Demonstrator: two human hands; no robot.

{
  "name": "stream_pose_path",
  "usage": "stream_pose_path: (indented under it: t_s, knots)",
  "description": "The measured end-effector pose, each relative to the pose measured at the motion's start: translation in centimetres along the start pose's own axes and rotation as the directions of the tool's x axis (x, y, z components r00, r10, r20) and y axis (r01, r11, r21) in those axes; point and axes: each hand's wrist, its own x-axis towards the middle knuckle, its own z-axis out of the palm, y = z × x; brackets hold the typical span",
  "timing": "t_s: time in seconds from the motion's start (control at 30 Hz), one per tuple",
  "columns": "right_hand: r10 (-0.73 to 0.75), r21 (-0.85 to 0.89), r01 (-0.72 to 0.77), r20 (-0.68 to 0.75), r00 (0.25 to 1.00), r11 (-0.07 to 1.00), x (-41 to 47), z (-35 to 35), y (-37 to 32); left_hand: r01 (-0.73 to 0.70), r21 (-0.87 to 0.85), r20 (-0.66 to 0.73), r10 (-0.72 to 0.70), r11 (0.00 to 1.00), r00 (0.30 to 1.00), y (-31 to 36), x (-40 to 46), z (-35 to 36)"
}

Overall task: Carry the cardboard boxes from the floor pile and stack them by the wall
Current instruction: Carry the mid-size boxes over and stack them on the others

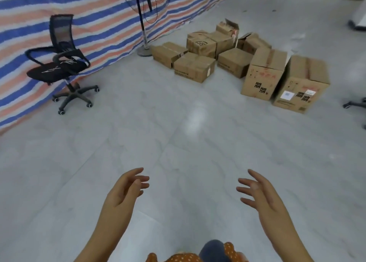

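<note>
Several brown cardboard boxes lie in a loose pile (223, 51) on the grey floor ahead, right of centre. Two taller boxes stand at its near right: one with black characters (263, 73) and one with a white label (301, 83). Low flat boxes (194, 66) sit at the near left of the pile. My left hand (126, 188) and my right hand (259, 192) are held out in front of me, well short of the boxes, palms facing each other, fingers spread and relaxed. Neither hand holds anything.
A striped blue, white and red tarp wall (89, 24) runs along the left. A black office chair (61, 61) on castors stands before it. A standing fan (144, 24) rises beside the pile. Another chair base (356, 104) shows at the right edge.
</note>
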Motion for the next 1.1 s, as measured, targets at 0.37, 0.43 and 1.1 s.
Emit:
stream_pose_path:
  t_s: [0.37, 0.43, 1.1]
  knots:
    - [0.148, -0.045, -0.148, -0.002, 0.989, 0.988, 22.3, -2.2, 1.8, 0.088, 0.044, -0.070, -0.084, 0.995, 0.994, 1.9, 19.7, 9.9]
    - [0.119, -0.037, -0.118, 0.030, 0.992, 0.992, 27.5, -3.5, 0.9, 0.094, 0.035, -0.085, -0.091, 0.995, 0.992, 3.1, 23.5, 12.5]
    - [0.194, -0.066, -0.193, 0.012, 0.981, 0.979, 70.9, -0.6, -2.6, 0.176, 0.003, -0.218, -0.172, 0.984, 0.961, 9.3, 62.6, 25.4]
